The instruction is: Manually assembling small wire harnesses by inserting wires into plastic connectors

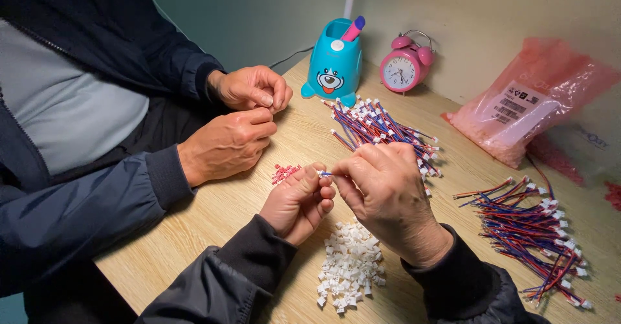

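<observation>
both hands pinch closed: left hand [299,201] and right hand [383,191] grip a small connector [324,174] between fingertips.

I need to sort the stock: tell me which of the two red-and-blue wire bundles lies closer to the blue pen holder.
The wire bundle at mid-table, right below the blue pen holder and beside the pink alarm clock. The other bundle lies near the table's right edge, under the pink bag.

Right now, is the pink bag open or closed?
Cannot tell. The pink bag lies on the table, bulging with small pieces, but its opening isn't visible.
</observation>
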